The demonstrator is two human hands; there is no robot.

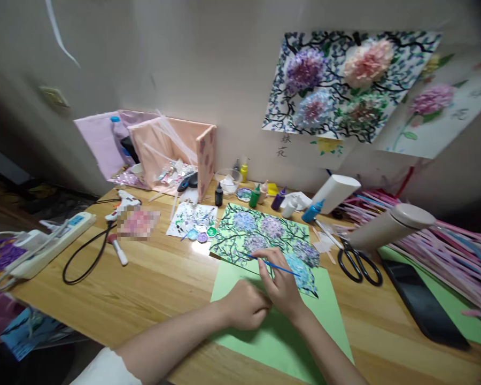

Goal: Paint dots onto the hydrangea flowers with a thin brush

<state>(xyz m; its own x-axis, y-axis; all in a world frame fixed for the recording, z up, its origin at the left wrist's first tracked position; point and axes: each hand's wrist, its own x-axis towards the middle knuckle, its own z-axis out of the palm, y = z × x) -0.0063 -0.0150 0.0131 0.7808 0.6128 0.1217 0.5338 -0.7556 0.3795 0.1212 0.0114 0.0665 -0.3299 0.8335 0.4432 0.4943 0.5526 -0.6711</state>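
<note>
My right hand [280,283] pinches a thin blue paintbrush [281,267]. The brush tip points left, over a painting [229,243] of dark branches and purple and blue flower heads; whether it touches the paper I cannot tell. My left hand [244,306] is curled into a fist beside the right one, with nothing showing in it. It is at the painting's near edge, over a light green sheet [320,337] that lies partly beneath the painting. To the left, a paint-marked white sheet [180,224] lies by small round paint lids [202,237].
Paint bottles, among them a green one [255,196] and a blue one [312,211], stand behind the painting. At right are scissors [358,262], a phone [423,302] and a tumbler [393,227]. A glue gun [127,201] and power strip [54,246] lie left.
</note>
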